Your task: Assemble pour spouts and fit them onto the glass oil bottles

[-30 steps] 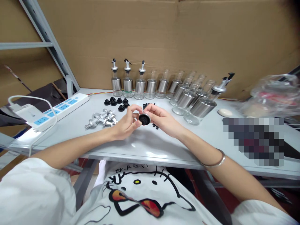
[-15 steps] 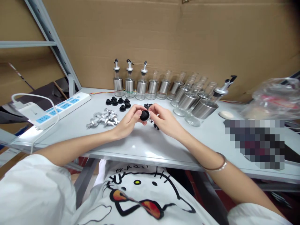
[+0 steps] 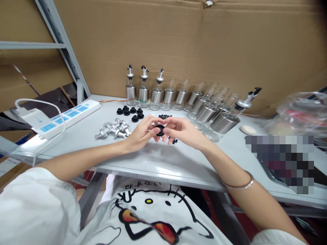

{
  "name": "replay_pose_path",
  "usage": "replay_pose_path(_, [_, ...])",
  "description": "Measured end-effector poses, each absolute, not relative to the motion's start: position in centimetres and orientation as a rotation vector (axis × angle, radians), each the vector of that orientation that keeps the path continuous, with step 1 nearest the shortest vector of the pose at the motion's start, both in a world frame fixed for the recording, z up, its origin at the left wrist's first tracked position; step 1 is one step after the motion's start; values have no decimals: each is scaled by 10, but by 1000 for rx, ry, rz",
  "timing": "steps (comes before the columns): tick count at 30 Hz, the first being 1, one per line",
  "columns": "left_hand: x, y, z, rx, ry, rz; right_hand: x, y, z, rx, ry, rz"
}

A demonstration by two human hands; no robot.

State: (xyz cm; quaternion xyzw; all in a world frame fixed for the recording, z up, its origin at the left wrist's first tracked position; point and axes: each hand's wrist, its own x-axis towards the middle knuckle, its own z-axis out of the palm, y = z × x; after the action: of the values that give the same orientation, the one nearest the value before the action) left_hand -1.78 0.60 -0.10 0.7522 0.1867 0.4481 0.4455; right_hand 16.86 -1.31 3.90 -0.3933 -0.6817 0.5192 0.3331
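Observation:
My left hand (image 3: 143, 133) and my right hand (image 3: 182, 132) meet over the middle of the table. Between their fingers is a pourer stopper (image 3: 160, 130), its round black end turned towards me. Both thumbs press on that black end, and the fingers hide the rest of the piece. Beyond my left hand lie several loose black stoppers (image 3: 135, 118), and nearer on that side a heap of silver pourer spouts (image 3: 114, 129). Small black caps (image 3: 174, 140) lie partly hidden behind my fingers.
Glass bottles with steel sleeves (image 3: 156, 96) line the back, several topped with pourers. A white power strip (image 3: 74, 115) is at left. On the right are a cream oval object (image 3: 247, 129), a clear plastic bag (image 3: 301, 109) and a blurred-out item.
Both thumbs have come onto the face of the black stopper, and my right hand has closed in over it. The silver rim seen around it earlier is now covered.

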Motion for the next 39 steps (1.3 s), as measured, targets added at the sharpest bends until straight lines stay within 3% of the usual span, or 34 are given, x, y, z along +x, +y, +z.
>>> replay_pose_path(12, [-18, 5, -2, 1705, 488, 1099, 168, -12, 35, -925, -1925, 1091])
replay_pose_path(19, [-23, 6, -2, 1793, 494, 937, 165, -15, 35, -931, -1891, 1406])
replay_pose_path(28, [-27, 6, 2, 1966, 523, 856, 162, -17, 24, -935, -2015, 1224])
replay_pose_path(39, [-28, 7, -1, 1823, 396, 684, 158, -17, 25, -890, -1902, 1367])
